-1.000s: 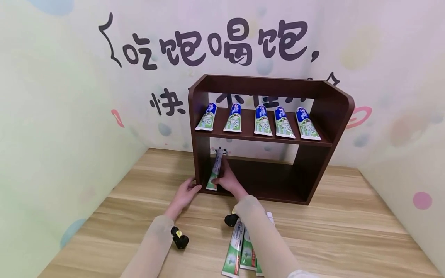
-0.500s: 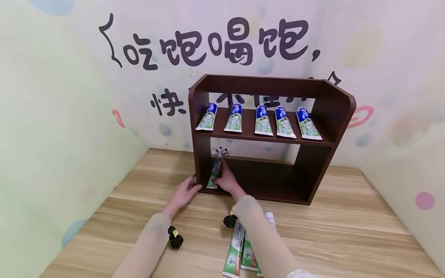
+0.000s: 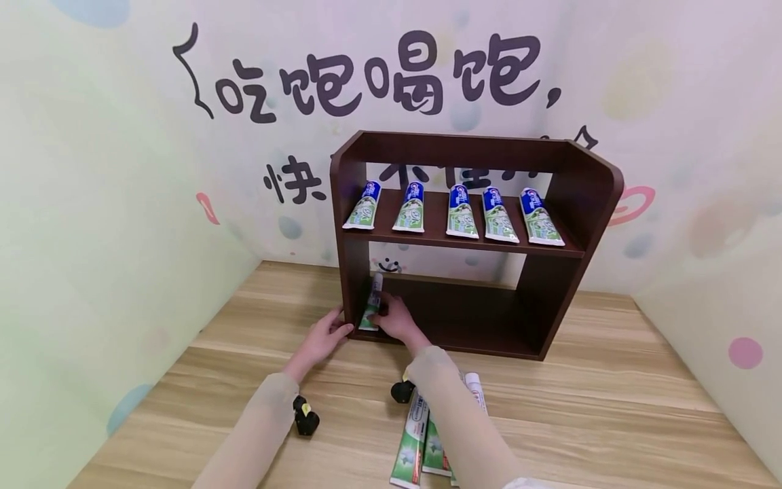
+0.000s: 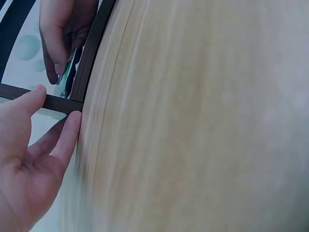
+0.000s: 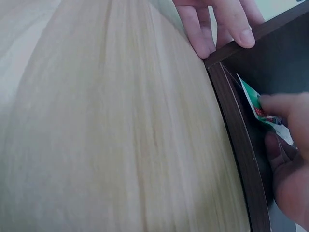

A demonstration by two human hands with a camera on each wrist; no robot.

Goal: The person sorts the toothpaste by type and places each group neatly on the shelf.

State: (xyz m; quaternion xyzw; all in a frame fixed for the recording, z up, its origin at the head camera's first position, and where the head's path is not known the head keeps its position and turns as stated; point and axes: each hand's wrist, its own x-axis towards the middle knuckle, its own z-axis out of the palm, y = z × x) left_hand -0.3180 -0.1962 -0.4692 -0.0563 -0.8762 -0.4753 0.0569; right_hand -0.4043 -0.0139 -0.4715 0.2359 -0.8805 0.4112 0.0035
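In the lower left corner of a dark brown shelf (image 3: pixel 464 244), my right hand (image 3: pixel 400 319) holds a green and white toothpaste tube (image 3: pixel 372 305) close to the side panel. The right wrist view shows the thumb on the green end of that tube (image 5: pixel 251 99) with fingers curled under it; the rest is hidden. My left hand (image 3: pixel 320 341) grips the bottom front corner of the shelf's left side. Its thumb lies on the panel's edge and its fingers are on the outer side, as the left wrist view shows of the hand (image 4: pixel 29 154).
Several blue and green toothpaste tubes (image 3: pixel 462 212) lie in a row on the upper shelf. More green and white tubes (image 3: pixel 411 445) lie on the wooden table (image 3: pixel 611 407), partly under my right forearm. Printed walls (image 3: pixel 122 204) stand behind and at both sides.
The tube in my right hand has moved slightly left and down, nearer the side panel, its cap end lower than before. My left hand stays at the shelf's corner.
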